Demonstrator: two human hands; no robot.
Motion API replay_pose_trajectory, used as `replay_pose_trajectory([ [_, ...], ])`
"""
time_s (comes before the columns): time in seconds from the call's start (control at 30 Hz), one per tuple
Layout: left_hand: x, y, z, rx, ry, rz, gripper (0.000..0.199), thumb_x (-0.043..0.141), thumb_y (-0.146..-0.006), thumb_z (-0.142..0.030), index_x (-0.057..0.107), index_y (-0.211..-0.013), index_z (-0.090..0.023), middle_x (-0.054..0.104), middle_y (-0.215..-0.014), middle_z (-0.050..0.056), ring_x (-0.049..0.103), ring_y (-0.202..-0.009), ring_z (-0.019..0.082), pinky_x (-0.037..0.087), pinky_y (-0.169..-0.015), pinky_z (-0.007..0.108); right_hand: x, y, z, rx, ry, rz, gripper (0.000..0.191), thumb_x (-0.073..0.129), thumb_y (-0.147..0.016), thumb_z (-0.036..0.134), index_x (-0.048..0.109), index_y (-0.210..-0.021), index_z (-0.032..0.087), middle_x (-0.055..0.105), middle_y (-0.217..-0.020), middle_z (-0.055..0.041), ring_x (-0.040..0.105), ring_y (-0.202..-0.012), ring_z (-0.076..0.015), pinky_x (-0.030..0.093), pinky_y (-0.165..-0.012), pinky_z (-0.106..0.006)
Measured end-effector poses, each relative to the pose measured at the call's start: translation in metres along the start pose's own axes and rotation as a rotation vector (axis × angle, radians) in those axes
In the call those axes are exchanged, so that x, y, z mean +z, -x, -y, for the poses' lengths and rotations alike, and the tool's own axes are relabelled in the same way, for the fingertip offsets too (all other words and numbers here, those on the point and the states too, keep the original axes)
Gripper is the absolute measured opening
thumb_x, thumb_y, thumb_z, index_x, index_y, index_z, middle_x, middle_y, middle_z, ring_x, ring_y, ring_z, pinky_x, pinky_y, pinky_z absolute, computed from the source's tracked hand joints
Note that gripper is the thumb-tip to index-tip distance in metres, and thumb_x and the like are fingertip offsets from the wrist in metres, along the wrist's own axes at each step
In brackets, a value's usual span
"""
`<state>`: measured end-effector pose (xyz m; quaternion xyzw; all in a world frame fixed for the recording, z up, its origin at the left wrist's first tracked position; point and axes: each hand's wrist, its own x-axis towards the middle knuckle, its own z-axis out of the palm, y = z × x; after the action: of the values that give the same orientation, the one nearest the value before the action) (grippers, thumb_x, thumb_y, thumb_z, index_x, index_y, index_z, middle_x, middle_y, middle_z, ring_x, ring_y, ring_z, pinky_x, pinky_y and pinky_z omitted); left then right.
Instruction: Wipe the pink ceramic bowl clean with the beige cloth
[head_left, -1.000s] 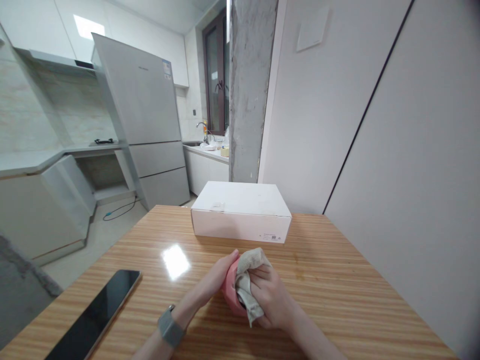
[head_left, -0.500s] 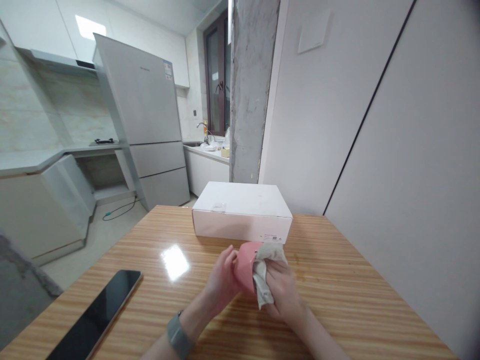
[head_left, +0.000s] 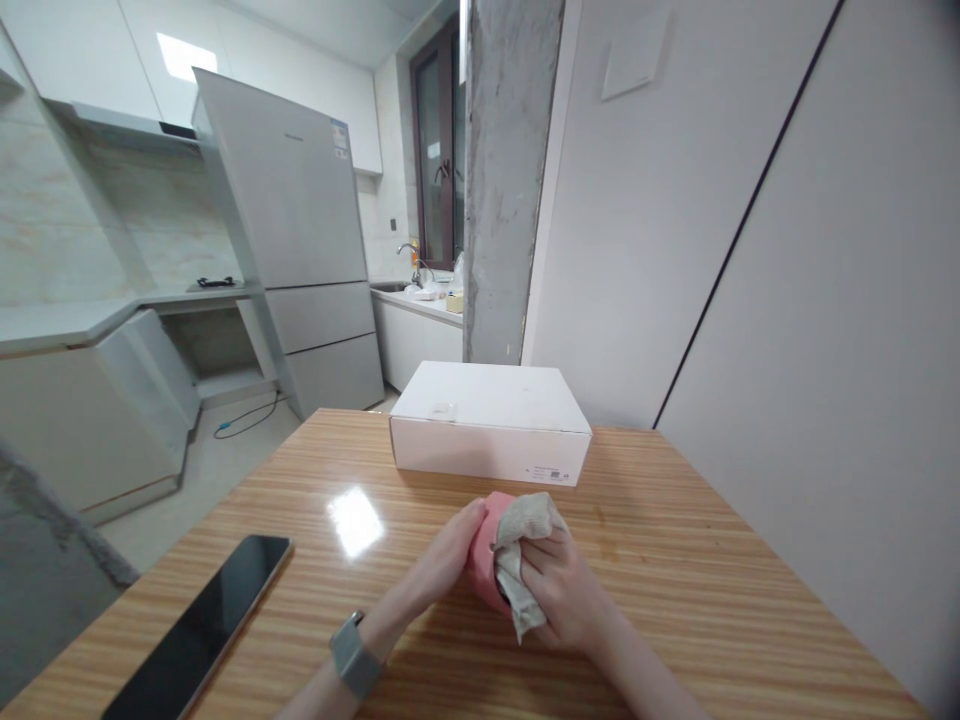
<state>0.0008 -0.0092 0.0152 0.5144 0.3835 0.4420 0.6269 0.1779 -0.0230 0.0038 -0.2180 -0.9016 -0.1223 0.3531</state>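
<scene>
Left hand (head_left: 448, 552): closed round pink cup (head_left: 487, 570); right hand (head_left: 559, 590): bunched on cloth (head_left: 525, 535), cloth against cup.

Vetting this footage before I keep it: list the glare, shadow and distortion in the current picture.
Head view: square white glare on the striped wooden table, another on the glossy white upper cabinet; soft shadow low at centre; tall silver fridge leaning, probably wide-angle distortion; far upper-right corner darkened.

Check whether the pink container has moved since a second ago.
Yes, slightly: against the white box, the pink container is now a little further right and closer to the box.
</scene>
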Motion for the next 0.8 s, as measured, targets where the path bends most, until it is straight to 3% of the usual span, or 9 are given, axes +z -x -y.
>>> replay_pose_trajectory([
  [0.13, 0.009, -0.001, 0.010, -0.058, 0.308, 0.172, 0.036, 0.055, -0.085, -0.047, 0.054, -0.113, -0.024, 0.063, -0.111, 0.003, 0.059, -0.094, 0.019, 0.046, -0.077, 0.032, -0.002, 0.003, -0.006, 0.121, -0.007, -0.069, 0.023, 0.036, -0.081, 0.027, 0.057, -0.085, 0.018, 0.064, -0.075, -0.0102, 0.057, -0.070, -0.0252, 0.045, -0.066, -0.039],
  [0.23, 0.013, -0.006, 0.020, -0.101, 0.461, 0.172, 0.028, 0.061, -0.079, -0.042, 0.054, -0.099, -0.023, 0.064, -0.098, 0.000, 0.059, -0.085, 0.015, 0.044, -0.071, 0.026, -0.003, 0.006, -0.010, 0.194, -0.076, -0.192, 0.019, 0.035, -0.082, 0.025, 0.053, -0.081, 0.020, 0.061, -0.072, -0.0089, 0.056, -0.069, -0.0245, 0.044, -0.065, -0.039],
  [0.33, 0.009, -0.010, 0.022, -0.207, 0.458, 0.119, 0.043, 0.049, -0.080, -0.060, 0.058, -0.092, -0.020, 0.065, -0.081, 0.001, 0.060, -0.076, 0.017, 0.043, -0.069, 0.028, -0.004, 0.005, -0.009, 0.163, -0.145, -0.210, 0.020, 0.034, -0.081, 0.025, 0.053, -0.083, 0.020, 0.060, -0.073, -0.0086, 0.058, -0.071, -0.0247, 0.044, -0.066, -0.039],
  [0.43, 0.001, -0.007, 0.014, -0.242, 0.315, 0.101, 0.063, 0.037, -0.079, -0.072, 0.064, -0.093, -0.017, 0.069, -0.080, 0.005, 0.062, -0.080, 0.022, 0.043, -0.076, 0.033, -0.002, 0.001, 0.001, 0.056, -0.167, -0.137, 0.022, 0.033, -0.081, 0.027, 0.054, -0.083, 0.020, 0.062, -0.073, -0.0087, 0.059, -0.073, -0.0245, 0.046, -0.071, -0.040],
  [0.57, -0.006, 0.001, -0.004, -0.138, 0.055, 0.196, 0.052, 0.045, -0.086, -0.058, 0.069, -0.099, -0.014, 0.072, -0.098, 0.006, 0.060, -0.101, 0.024, 0.033, -0.099, 0.034, 0.006, -0.003, 0.015, -0.080, -0.109, -0.096, 0.026, 0.033, -0.080, 0.027, 0.058, -0.082, 0.018, 0.065, -0.071, -0.0103, 0.059, -0.071, -0.0244, 0.047, -0.074, -0.038],
  [0.67, -0.006, 0.004, -0.012, -0.096, -0.099, 0.216, 0.046, 0.044, -0.089, -0.051, 0.069, -0.105, -0.017, 0.070, -0.110, 0.004, 0.057, -0.110, 0.023, 0.028, -0.106, 0.034, 0.009, -0.001, 0.017, -0.073, -0.076, -0.087, 0.026, 0.034, -0.080, 0.028, 0.059, -0.080, 0.018, 0.064, -0.067, -0.0095, 0.058, -0.065, -0.0231, 0.047, -0.071, -0.037],
  [0.8, -0.005, 0.004, -0.014, -0.016, -0.170, 0.102, 0.045, 0.045, -0.089, -0.049, 0.069, -0.104, -0.014, 0.067, -0.117, 0.006, 0.053, -0.116, 0.027, 0.028, -0.108, 0.039, 0.008, 0.003, 0.009, -0.023, -0.026, -0.048, 0.025, 0.037, -0.080, 0.029, 0.059, -0.083, 0.019, 0.064, -0.068, -0.0090, 0.058, -0.066, -0.0239, 0.045, -0.070, -0.039],
])
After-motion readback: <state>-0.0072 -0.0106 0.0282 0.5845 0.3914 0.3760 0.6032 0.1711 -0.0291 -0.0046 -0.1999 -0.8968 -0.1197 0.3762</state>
